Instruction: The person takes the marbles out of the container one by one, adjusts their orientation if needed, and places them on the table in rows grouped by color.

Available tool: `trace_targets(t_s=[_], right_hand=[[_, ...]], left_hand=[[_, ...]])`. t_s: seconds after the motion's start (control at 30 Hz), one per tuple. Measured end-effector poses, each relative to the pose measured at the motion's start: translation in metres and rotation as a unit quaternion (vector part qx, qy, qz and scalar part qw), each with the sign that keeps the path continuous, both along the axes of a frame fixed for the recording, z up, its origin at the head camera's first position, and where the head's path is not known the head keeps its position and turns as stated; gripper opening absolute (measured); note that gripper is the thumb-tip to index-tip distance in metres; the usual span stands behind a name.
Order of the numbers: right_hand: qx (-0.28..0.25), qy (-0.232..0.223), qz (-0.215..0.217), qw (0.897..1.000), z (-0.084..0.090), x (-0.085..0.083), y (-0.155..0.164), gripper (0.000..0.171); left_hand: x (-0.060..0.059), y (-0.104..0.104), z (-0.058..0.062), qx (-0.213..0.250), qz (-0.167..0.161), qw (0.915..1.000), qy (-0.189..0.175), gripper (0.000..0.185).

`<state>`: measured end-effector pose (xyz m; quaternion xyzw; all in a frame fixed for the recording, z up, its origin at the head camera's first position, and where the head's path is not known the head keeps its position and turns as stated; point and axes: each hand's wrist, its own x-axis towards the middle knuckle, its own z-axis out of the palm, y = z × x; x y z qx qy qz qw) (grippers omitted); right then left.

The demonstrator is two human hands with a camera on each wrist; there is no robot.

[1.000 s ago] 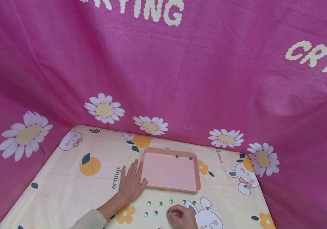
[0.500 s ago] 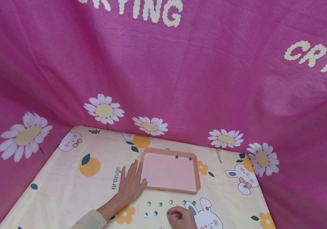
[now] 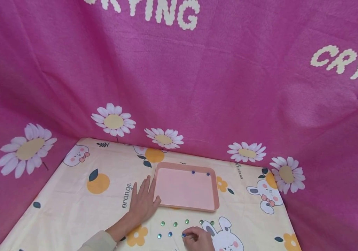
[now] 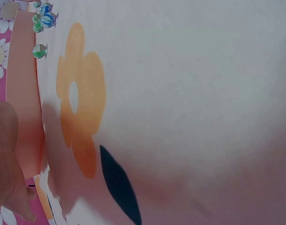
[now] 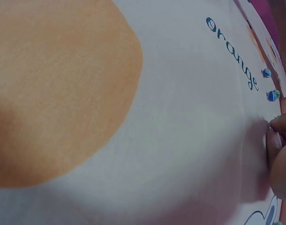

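Note:
My left hand [image 3: 143, 202] lies with straight, spread fingers along the left side of a shallow pink tray [image 3: 185, 208], its thumb by the near left corner. In the head view, my right hand [image 3: 199, 238] pinches a blue glass marble [image 3: 183, 235] between thumb and fingertips, low over the cloth or on it. Left of that marble are two more blue ones, one of them this marble [image 3: 170, 234]. A row of several green marbles, such as this green marble [image 3: 187, 221], lies between tray and right hand. Inside the tray, two dark blue marbles [image 3: 193, 172] rest near the far wall.
A cream cloth [image 3: 72, 209] printed with oranges, flowers and rabbits covers the table. Behind and at both sides hangs a magenta curtain [image 3: 197, 87] with daisies and lettering. In the left wrist view, the tray's side wall [image 4: 23, 93] stands upright beside swirled marbles [image 4: 48, 19].
My right hand has shifted slightly toward me and to the left with the blue marble. The left hand, tray and other marbles stay in place.

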<state>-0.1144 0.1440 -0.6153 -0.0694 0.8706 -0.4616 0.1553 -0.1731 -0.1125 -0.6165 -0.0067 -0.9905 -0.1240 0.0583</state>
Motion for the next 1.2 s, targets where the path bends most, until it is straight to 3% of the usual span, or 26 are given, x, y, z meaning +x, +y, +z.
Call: trace_targets(t_s=[0.27,1.03,1.2], right_hand=[[-0.003,0.019,0.006,1.0,-0.0006,0.0017,-0.001,0.016],[0.017,-0.041,-0.025,0.999,0.0043,-0.001,-0.0027,0.017],[0.007,0.019,-0.041,0.999,0.0086,-0.0065,-0.0018,0.014]], left_hand=[[0.0003,-0.0003,0.0008,0.001,-0.001,1.0,0.002,0.075],[0.0006,0.0003,0.0017,-0.001,0.0,1.0,0.005,0.075],[0.0011,0.0003,0.0023,-0.001,-0.001,1.0,0.007,0.075]])
